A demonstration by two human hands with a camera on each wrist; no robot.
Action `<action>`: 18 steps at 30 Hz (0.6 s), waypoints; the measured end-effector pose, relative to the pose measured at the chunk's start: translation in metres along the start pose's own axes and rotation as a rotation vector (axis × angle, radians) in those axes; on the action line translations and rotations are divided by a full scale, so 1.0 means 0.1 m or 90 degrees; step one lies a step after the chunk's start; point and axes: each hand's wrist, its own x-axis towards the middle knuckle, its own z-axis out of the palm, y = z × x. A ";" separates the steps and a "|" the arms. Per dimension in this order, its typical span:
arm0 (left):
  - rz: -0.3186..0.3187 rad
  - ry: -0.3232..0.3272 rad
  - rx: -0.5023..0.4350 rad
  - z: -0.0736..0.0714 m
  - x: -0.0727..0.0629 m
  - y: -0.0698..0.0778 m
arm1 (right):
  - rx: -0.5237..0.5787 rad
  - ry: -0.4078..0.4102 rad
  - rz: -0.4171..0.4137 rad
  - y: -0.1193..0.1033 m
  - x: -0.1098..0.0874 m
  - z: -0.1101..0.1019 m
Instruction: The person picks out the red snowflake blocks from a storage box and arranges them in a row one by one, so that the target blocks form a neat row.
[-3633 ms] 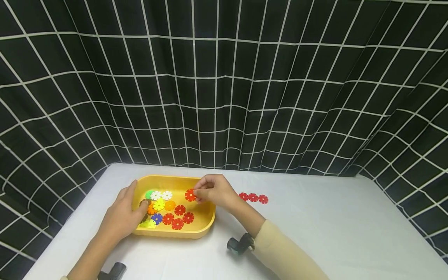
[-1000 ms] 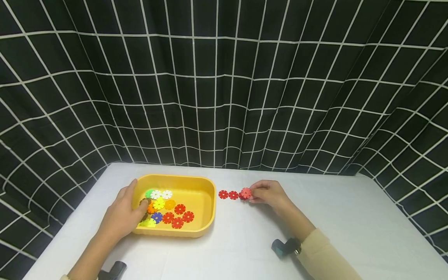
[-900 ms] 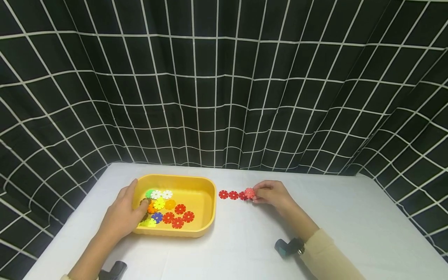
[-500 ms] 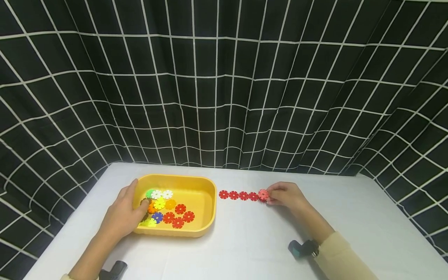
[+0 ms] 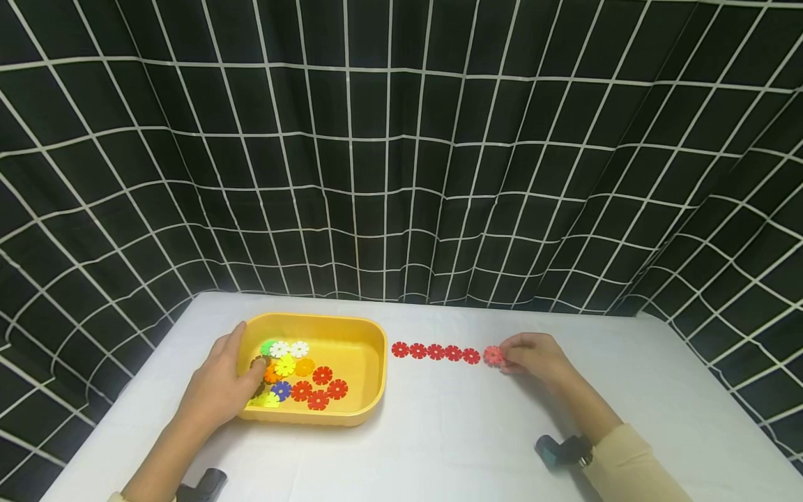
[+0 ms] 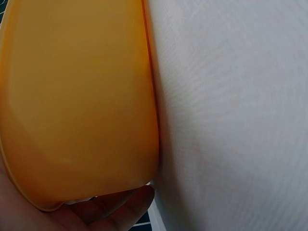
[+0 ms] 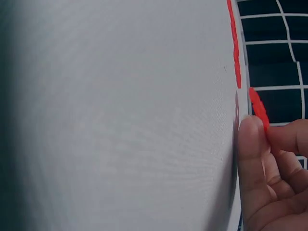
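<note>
My right hand [image 5: 534, 359] pinches a red notched snowflake disc [image 5: 493, 355] between thumb and fingers. In the right wrist view that disc [image 7: 259, 109] shows edge-on, raised over the white table. A straight row of several red discs [image 5: 436, 351] lies flat to its left, with a small gap before the held one. My left hand [image 5: 219, 382] grips the left end of a yellow plastic tray [image 5: 351, 418], thumb over the rim. Fingers [image 6: 130, 207] curl against its outer end in the left wrist view. Inside the tray lie several red discs [image 5: 318, 399].
Other snowflake discs share the tray: white [image 5: 300, 349], yellow [image 5: 285, 365], orange [image 5: 304, 367] and blue [image 5: 281, 391]. A white cloth [image 5: 439, 446] covers the table. Behind it hangs a black curtain [image 5: 401, 167] with a white grid.
The right hand has carried a red disc from the tray, passed rightward along the row, and now holds it just beyond the row's right end. The left hand stays on the tray.
</note>
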 end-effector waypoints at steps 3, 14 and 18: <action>0.000 0.005 -0.002 0.01 0.00 0.00 | -0.018 0.011 0.011 0.00 0.00 -0.01; 0.001 -0.002 0.002 -0.01 0.00 0.00 | -0.049 0.023 0.016 -0.05 0.02 0.03; -0.001 -0.003 0.002 0.00 0.00 -0.01 | -0.057 0.024 0.009 -0.07 0.04 0.05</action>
